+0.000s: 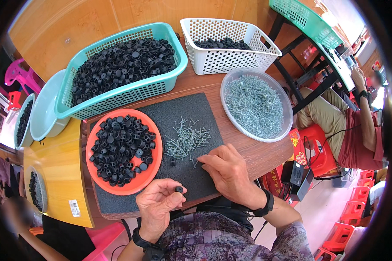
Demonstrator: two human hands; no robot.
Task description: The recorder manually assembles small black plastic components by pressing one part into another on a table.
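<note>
My left hand (157,203) pinches a small black plastic cap (179,189) between thumb and fingers, above the front edge of the dark mat (170,117). My right hand (226,169) reaches over the mat with its fingers drawn together. Its fingertips are at the near edge of a loose pile of silver screws (187,138), pinched at the end of one screw. Another black cap (173,161) lies on the mat between the pile and my left hand. To the left, an orange-red plate (91,152) partly overlapping the mat holds many black caps (122,148).
Behind the mat stand a teal basket (130,91) and a white basket (231,58), both with black parts. A clear round tub (287,126) of screws sits at right. A pale green basin (43,117) stands left. Another person (361,135) sits at far right near red stools (352,211).
</note>
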